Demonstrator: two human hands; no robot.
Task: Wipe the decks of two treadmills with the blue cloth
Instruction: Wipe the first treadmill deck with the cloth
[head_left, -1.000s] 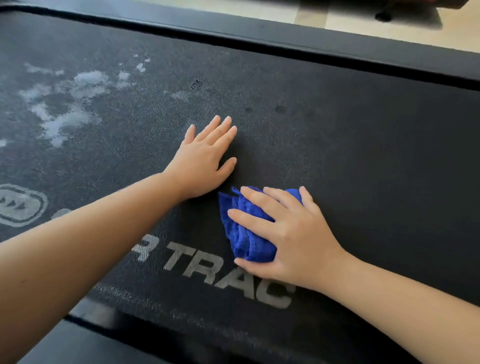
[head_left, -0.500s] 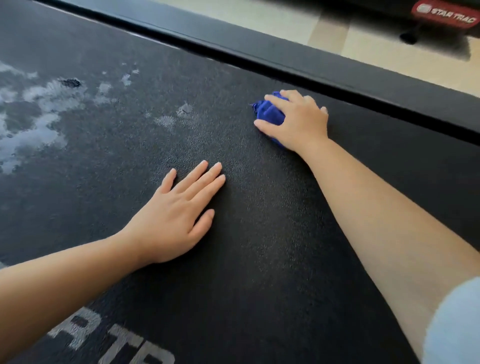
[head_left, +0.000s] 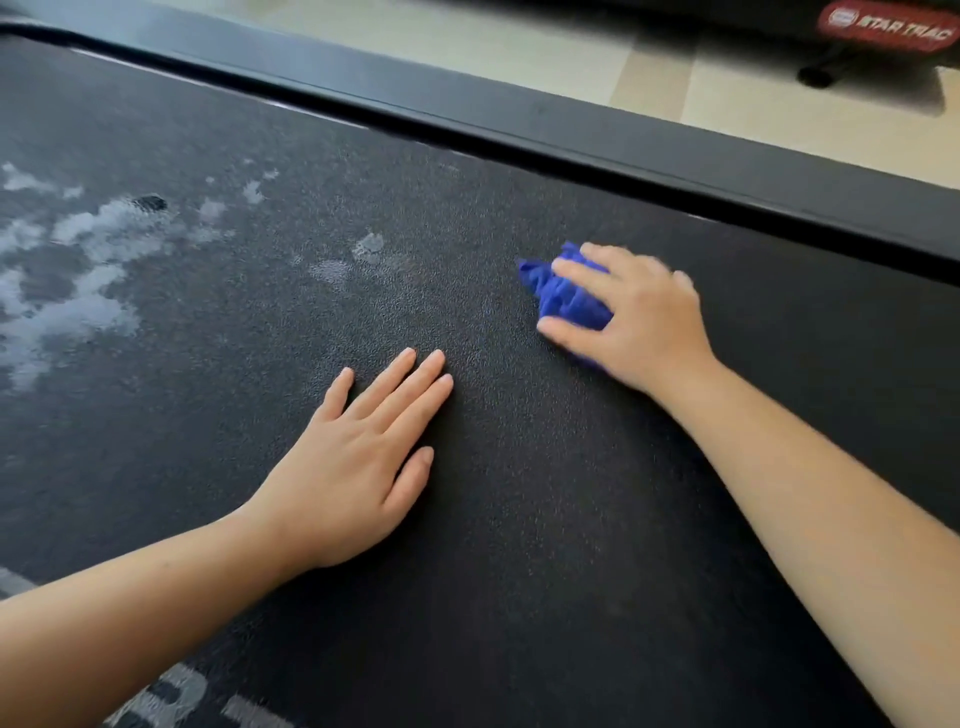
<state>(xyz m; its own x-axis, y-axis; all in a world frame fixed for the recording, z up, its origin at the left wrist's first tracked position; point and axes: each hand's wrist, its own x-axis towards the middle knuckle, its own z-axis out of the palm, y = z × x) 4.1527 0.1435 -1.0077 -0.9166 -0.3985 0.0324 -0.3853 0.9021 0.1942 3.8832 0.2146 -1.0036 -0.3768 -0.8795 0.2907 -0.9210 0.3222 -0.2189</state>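
Note:
A black textured treadmill deck fills most of the view. My left hand lies flat on it with straight fingers, palm down. A bunched blue cloth sits on the deck to the right of centre. My right hand covers the cloth, fingers and thumb curled round it; the hand looks slightly blurred. Most of the cloth is hidden under the palm. Pale wet or dusty patches mark the deck at the left.
The deck's black side rail runs diagonally across the top. Beyond it lies beige floor and part of a second machine with a red Star Trac label at the top right. Grey lettering shows at the bottom left.
My right hand swept the cloth from near me up toward the far rail, then back a little toward me. My left hand stayed flat on the deck.

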